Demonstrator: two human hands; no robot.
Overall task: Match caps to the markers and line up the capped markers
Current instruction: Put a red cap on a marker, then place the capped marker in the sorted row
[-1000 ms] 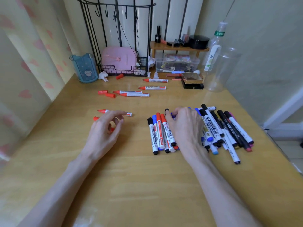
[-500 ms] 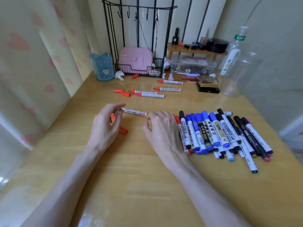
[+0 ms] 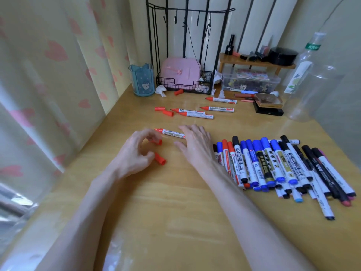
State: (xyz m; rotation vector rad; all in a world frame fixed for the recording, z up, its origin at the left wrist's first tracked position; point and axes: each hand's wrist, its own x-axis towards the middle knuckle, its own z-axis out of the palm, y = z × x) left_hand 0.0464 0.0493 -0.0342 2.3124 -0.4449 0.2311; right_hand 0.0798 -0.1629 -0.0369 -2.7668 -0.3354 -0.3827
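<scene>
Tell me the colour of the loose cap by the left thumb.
Red; the cap shows clearly in the head view, beside the left hand.

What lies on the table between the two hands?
An uncapped red whiteboard marker, a farther red cap and a nearer red cap, in the head view.

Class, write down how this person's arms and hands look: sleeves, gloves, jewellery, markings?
Both forearms are bare to the frame's edge, with no sleeves. The left hand and right hand wear no gloves; no watch, bracelet or ring shows.
</scene>
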